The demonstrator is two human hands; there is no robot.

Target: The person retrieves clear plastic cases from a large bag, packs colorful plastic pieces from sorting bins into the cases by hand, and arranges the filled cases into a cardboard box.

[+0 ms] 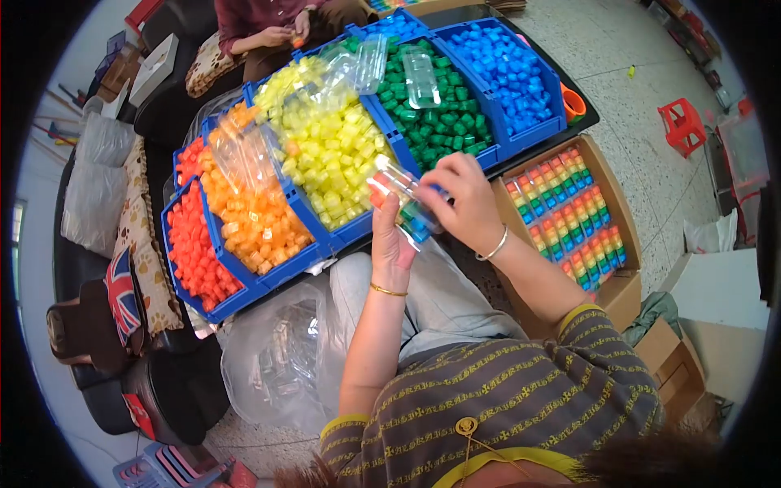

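My left hand [394,241] grips a small clear plastic pack [399,175] above my lap. Red, green and blue pieces show inside the pack. My right hand [465,199] is at the pack's right side, its fingers pinched together. A bit of blue, which looks like a small blue piece [440,193], shows between those fingertips. Just beyond my hands, blue divided bins hold loose yellow pieces [338,154], green pieces [443,134], blue pieces [504,77], orange pieces [260,228] and red pieces [199,252].
Clear packs [421,77] lie on the loose pieces. To the right, a cardboard box [622,293] holds rows of filled rainbow packs [561,211]. A plastic bag [277,350] with clear packs sits left of my legs. Another person [268,32] sits across; a red stool [682,128] stands farther right.
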